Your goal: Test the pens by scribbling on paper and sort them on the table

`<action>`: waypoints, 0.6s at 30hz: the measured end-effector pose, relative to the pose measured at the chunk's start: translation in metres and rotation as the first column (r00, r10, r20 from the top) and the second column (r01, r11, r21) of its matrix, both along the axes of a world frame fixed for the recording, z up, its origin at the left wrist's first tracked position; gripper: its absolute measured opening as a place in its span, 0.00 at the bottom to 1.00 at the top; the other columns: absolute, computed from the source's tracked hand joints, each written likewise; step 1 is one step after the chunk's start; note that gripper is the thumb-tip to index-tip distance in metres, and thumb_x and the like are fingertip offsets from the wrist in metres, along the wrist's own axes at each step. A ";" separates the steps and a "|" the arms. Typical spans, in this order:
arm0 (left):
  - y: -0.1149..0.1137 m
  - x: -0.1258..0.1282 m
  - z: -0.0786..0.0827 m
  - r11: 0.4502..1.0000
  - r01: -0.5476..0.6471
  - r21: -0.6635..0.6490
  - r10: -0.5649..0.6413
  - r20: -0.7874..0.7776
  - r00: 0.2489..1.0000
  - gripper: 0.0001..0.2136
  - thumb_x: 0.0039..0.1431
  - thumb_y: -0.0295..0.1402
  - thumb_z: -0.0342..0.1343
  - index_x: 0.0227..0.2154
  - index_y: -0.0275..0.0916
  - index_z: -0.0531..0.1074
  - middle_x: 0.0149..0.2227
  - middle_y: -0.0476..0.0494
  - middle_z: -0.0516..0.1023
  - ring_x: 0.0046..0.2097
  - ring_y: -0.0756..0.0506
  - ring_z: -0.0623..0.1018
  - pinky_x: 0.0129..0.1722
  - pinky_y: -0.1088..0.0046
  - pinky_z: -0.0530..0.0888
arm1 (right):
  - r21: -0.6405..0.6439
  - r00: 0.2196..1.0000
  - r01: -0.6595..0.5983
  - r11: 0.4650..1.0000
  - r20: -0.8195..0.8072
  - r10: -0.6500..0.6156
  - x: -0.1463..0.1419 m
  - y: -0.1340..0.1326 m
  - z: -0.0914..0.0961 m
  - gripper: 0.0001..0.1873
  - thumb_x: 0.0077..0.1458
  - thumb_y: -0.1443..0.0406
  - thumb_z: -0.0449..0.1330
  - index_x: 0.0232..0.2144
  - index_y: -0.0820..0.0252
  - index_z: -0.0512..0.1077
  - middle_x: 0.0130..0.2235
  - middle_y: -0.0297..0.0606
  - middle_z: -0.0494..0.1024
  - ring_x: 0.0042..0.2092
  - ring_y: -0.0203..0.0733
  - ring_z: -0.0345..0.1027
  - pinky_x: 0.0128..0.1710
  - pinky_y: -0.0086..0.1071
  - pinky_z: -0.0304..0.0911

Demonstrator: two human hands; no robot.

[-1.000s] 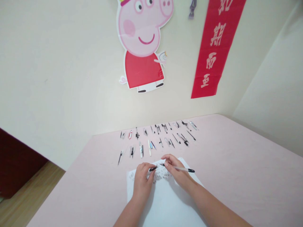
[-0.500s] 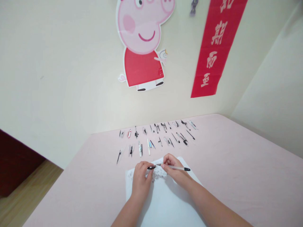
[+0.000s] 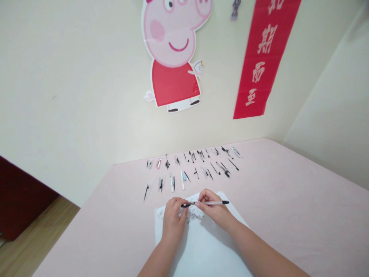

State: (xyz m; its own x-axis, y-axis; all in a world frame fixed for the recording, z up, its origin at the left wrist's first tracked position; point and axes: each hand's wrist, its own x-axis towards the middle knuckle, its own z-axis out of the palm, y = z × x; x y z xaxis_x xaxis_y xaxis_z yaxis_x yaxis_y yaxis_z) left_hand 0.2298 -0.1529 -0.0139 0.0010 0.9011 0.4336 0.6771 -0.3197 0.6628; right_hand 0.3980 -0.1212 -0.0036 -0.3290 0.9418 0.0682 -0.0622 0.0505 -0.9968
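Observation:
Over a white sheet of paper [image 3: 209, 250], my left hand [image 3: 173, 217] pinches a black pen cap [image 3: 185, 205] between thumb and fingers. My right hand [image 3: 215, 211] grips a pen [image 3: 213, 202] with a pale, see-through barrel and a black end, held nearly level. The pen's tip points left and meets the cap's opening, or sits just inside it; fingertips hide how deep. Small dark marks or bits [image 3: 194, 214] cover the upper part of the paper under both hands.
Beyond the paper, two rows of pens and pen parts [image 3: 172, 182] lie on the pink tabletop [image 3: 100, 231]. Behind them rises a wall with a pink pig cutout [image 3: 175, 82] and a red banner [image 3: 259, 84]. Wooden floor [image 3: 54, 219] shows past the table's left edge.
The pen in my right hand has moved left and levelled out, closing the small gap to the cap. My left hand keeps its pinch. The whole view has shifted slightly.

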 end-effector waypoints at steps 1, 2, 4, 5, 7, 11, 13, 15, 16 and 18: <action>0.000 0.000 0.001 1.000 0.005 0.003 -0.005 -0.002 1.000 0.06 0.53 0.28 0.52 0.32 0.41 0.73 0.34 0.44 0.74 0.40 0.43 0.72 0.40 0.65 0.69 | 0.001 1.000 0.008 1.000 0.010 -0.008 -0.001 0.001 -0.001 0.15 0.45 0.56 0.63 0.26 0.59 0.63 0.21 0.26 0.60 0.23 0.30 0.51 0.22 0.26 0.46; 0.000 0.001 0.002 1.000 0.011 0.006 -0.011 -0.003 1.000 0.06 0.53 0.28 0.52 0.32 0.40 0.73 0.34 0.44 0.74 0.40 0.43 0.73 0.40 0.65 0.70 | 0.002 1.000 0.017 1.000 0.023 -0.017 -0.001 0.001 -0.002 0.14 0.45 0.57 0.63 0.26 0.59 0.64 0.21 0.26 0.60 0.23 0.31 0.51 0.22 0.26 0.46; -0.001 0.001 0.002 1.000 0.019 0.012 -0.019 0.005 1.000 0.06 0.52 0.28 0.52 0.32 0.40 0.73 0.34 0.44 0.74 0.40 0.43 0.73 0.40 0.66 0.70 | 0.005 0.998 0.028 1.000 0.048 -0.028 -0.001 0.002 -0.003 0.13 0.45 0.57 0.63 0.25 0.60 0.65 0.21 0.27 0.62 0.24 0.31 0.53 0.23 0.26 0.47; -0.001 0.001 0.003 1.000 0.026 0.012 -0.026 0.010 1.000 0.06 0.52 0.28 0.52 0.32 0.40 0.73 0.34 0.44 0.75 0.40 0.43 0.73 0.40 0.66 0.70 | 0.009 0.998 0.031 0.999 0.055 -0.031 -0.001 0.002 -0.002 0.13 0.44 0.57 0.63 0.25 0.60 0.66 0.22 0.28 0.63 0.25 0.32 0.54 0.24 0.26 0.48; -0.001 0.001 0.002 0.999 0.043 0.004 -0.043 0.024 0.999 0.06 0.52 0.28 0.52 0.32 0.40 0.72 0.34 0.44 0.75 0.39 0.44 0.74 0.39 0.66 0.71 | 0.023 0.998 0.029 0.999 0.062 -0.030 0.000 0.002 -0.001 0.13 0.44 0.57 0.64 0.26 0.60 0.68 0.24 0.29 0.66 0.26 0.33 0.56 0.25 0.27 0.51; 0.000 0.001 0.001 0.997 0.067 -0.024 -0.066 0.037 0.997 0.06 0.53 0.27 0.51 0.32 0.39 0.71 0.33 0.45 0.75 0.37 0.45 0.74 0.37 0.68 0.71 | 0.009 0.999 -0.008 1.000 0.032 0.007 0.003 0.002 0.001 0.18 0.49 0.51 0.59 0.26 0.61 0.69 0.21 0.29 0.66 0.24 0.32 0.57 0.25 0.27 0.53; 0.000 0.001 0.001 0.997 0.071 -0.036 -0.070 0.036 0.997 0.05 0.54 0.27 0.51 0.32 0.39 0.71 0.33 0.44 0.75 0.36 0.45 0.74 0.36 0.69 0.71 | -0.031 1.000 -0.007 1.000 -0.012 0.007 0.003 0.002 0.000 0.21 0.51 0.48 0.56 0.27 0.62 0.70 0.21 0.30 0.66 0.23 0.32 0.58 0.24 0.28 0.53; 0.000 0.001 0.001 0.996 0.074 -0.047 -0.072 0.036 0.997 0.05 0.54 0.28 0.50 0.32 0.39 0.71 0.33 0.44 0.74 0.37 0.45 0.74 0.35 0.69 0.71 | -0.062 0.998 0.003 0.998 -0.056 -0.007 0.003 0.002 -0.001 0.24 0.51 0.46 0.54 0.30 0.63 0.72 0.23 0.32 0.69 0.23 0.32 0.60 0.24 0.28 0.55; 0.000 0.001 0.001 0.996 0.075 -0.050 -0.073 0.037 0.997 0.05 0.54 0.28 0.50 0.32 0.39 0.71 0.33 0.43 0.74 0.37 0.45 0.74 0.35 0.69 0.71 | -0.071 0.997 0.006 0.997 -0.070 -0.011 0.003 0.002 -0.002 0.25 0.51 0.45 0.54 0.31 0.63 0.72 0.23 0.33 0.69 0.23 0.33 0.60 0.24 0.28 0.55; 0.000 0.001 0.001 0.996 0.072 -0.047 -0.071 0.036 0.997 0.06 0.54 0.28 0.50 0.32 0.39 0.71 0.33 0.43 0.74 0.37 0.44 0.74 0.35 0.68 0.71 | -0.071 0.996 0.009 0.997 -0.082 -0.015 0.003 0.003 -0.002 0.26 0.51 0.45 0.54 0.32 0.63 0.72 0.24 0.34 0.70 0.23 0.33 0.61 0.23 0.27 0.55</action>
State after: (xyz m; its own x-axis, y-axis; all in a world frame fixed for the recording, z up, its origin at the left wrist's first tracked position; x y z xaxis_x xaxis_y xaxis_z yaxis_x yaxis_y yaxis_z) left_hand 0.2309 -0.1529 -0.0128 0.0521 0.9191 0.3905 0.6301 -0.3336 0.7012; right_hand 0.4010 -0.1185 -0.0056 -0.3134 0.9492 0.0280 -0.1445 -0.0186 -0.9893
